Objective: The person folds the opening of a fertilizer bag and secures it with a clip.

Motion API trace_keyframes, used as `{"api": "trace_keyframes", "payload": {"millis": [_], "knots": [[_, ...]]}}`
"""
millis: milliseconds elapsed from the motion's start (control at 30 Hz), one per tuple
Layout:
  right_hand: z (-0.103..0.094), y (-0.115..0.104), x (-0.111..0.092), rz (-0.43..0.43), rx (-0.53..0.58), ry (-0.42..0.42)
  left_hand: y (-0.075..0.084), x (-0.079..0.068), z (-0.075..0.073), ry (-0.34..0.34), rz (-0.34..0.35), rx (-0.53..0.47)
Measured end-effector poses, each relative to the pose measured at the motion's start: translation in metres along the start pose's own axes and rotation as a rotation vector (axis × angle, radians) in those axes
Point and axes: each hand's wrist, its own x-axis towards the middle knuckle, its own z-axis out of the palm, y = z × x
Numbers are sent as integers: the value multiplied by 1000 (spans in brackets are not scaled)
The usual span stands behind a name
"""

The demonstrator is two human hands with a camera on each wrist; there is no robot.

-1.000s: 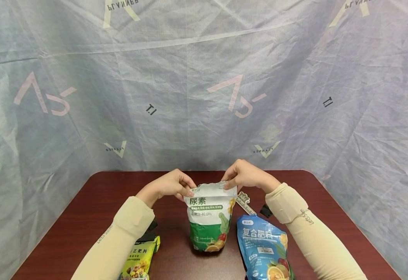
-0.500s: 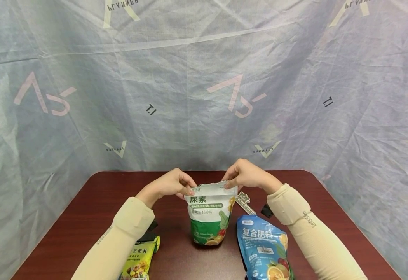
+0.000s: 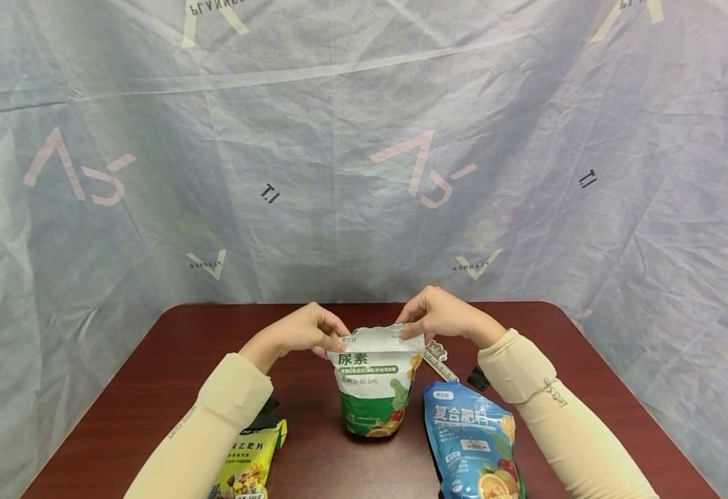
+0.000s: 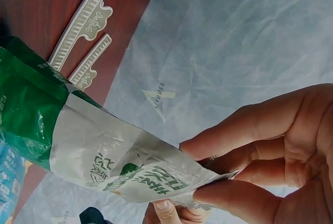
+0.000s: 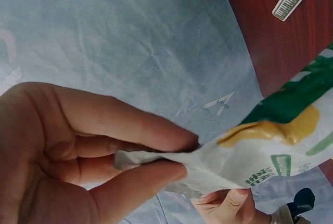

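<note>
A white and green fertilizer bag stands upright in the middle of the head view, fruit and vegetables printed on its front. My left hand pinches its upper left corner between thumb and fingers. At the upper right corner, my right hand pinches the bag the same way. The left wrist view shows the thumb and fingers of the left hand on both sides of the bag's thin top edge. In the right wrist view, the crumpled white edge pokes out between the fingers of the right hand.
A blue fertilizer bag lies at the front right, below the right forearm. The left sleeve partly covers a yellow-green bag at the front left. Behind the white bag lies a flat ruler-like strip. A grey cloth hangs beyond the table.
The white and green bag's bottom has risen slightly over the last second. Both hands keep their pinch on its top corners and have hardly moved.
</note>
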Motion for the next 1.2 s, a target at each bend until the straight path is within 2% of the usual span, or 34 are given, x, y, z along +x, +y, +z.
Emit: {"api": "trace_keyframes", "payload": {"millis": [433,567,667,833,1000,1100,1200], "knots": [[3,1,-5,-15,-20,44,-5,-2,-1,7,-11,-42],[3,1,-10,-18,1,111,-6,-3,0,10,-12,-46],[6,3,-13,-63,-21,207,-7,-3,0,13,-15,-46],[17,2,-23,-214,-187,448,-8,-4,-1,13,-24,-54],[31,0,-32,-454,-430,649,-8,-4,-1,13,-28,-72],[40,1,-36,-601,-531,689,-7,-3,-1,11,-28,-76],[49,4,-40,-724,-640,675,-7,-3,-1,8,-31,-74]]}}
